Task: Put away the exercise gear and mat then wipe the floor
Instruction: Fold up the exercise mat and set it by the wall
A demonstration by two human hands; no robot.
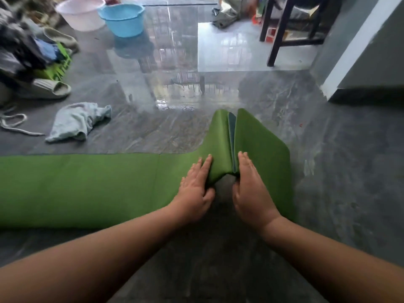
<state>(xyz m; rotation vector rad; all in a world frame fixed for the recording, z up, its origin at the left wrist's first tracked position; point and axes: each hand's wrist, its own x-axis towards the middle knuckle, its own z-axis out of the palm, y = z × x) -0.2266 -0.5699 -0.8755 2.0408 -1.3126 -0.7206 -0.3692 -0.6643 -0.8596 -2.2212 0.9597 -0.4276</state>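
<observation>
Folding the mat [87, 184] looks only just begun: most of it lies flat on the floor [328, 160] running off to the left, while the right end is pushed up into a couple of standing pleats, with a darker underside showing in the crease between them.

Left hand [196, 189] lies flat on the near side of the ridge, fingers straight, thumb tucked in at the bottom edge. Right hand [251, 189] is flat against the other pleat, fingers straight too. So neither is really gripping anything, both are just pressing the folds together from each side.

What I'd worry about: the pleats are held only by palm pressure, so if either hand lifts, the foam probably springs open and flops back. The folds also look uneven, fanning wider at the far end than near the hands, so carrying on like this likely gives a crooked bundle that won't stay shut.

The floor beyond looks glossy, maybe wet, and a slick surface could let the mat slide instead of folding.

A crumpled cloth [78, 121] sits well apart to the left, near a cord [15, 123] and a slipper [50, 88]. A blue basin [122, 18] and a pink basin [80, 12] are farther back, all out of the way for now.
</observation>
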